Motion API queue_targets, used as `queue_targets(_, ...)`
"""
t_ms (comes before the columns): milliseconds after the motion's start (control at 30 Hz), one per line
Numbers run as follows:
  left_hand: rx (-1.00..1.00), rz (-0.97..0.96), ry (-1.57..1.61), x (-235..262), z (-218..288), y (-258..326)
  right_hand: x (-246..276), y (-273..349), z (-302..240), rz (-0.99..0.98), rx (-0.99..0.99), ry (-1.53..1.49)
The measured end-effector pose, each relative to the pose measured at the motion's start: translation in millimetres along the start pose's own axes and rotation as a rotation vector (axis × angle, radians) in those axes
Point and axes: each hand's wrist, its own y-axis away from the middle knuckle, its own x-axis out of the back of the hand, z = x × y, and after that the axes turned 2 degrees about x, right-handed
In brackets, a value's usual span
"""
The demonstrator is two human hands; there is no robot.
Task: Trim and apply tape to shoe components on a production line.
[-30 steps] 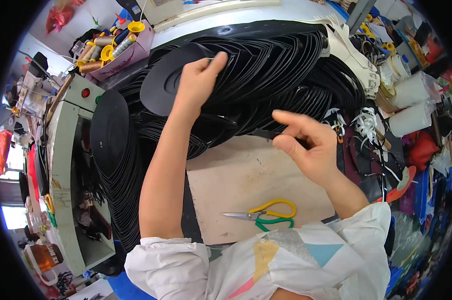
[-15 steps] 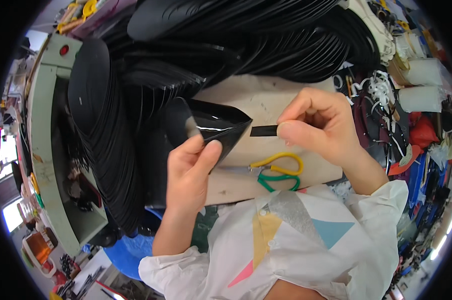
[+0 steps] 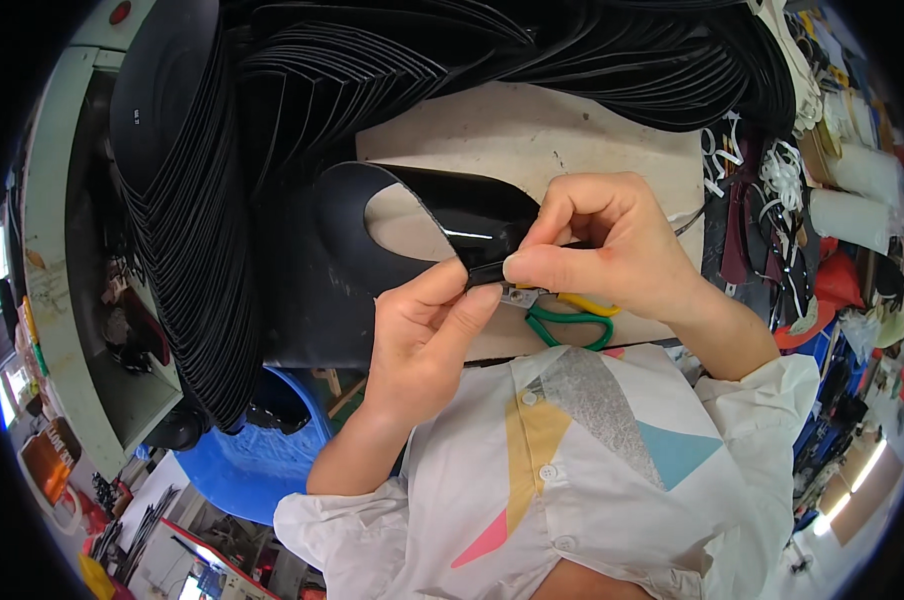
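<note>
While black piece (image 3: pixel 477 200) runs crosswise, gloss rightward | left grip (image 3: pixel 424 325) clamps it | right grip (image 3: pixel 624 245) clamps strip (image 3: pixel 487 273)

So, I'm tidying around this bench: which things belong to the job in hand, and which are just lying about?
In the job: glossy black piece, held by the left hand; black strip, pinched by the right hand; probably the stacked black pieces; perhaps the scissors close by.

Seemingly lying about: white ribbons; red bag; blue basin.
</note>
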Motion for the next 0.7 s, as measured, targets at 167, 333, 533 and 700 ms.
queue_targets(167, -0.011, 0.111, -0.128, -13, 3, 0, -1, 1, -7, -0.004, -0.078, 0.106)
queue_targets(333, -0.19, 0.305, -0.376, -9, -11, -2, 0, 4, -4, 0.022, 0.093, 0.439)
queue_targets(533, -0.285, 0.293, -0.421, -4, -20, -4, -4, 22, -28, 0.077, 0.363, 1.116)
queue_targets(700, -0.249, 0.319, -0.242, 5, -18, 1, 10, 27, -26, -0.016, 0.42, 1.059)
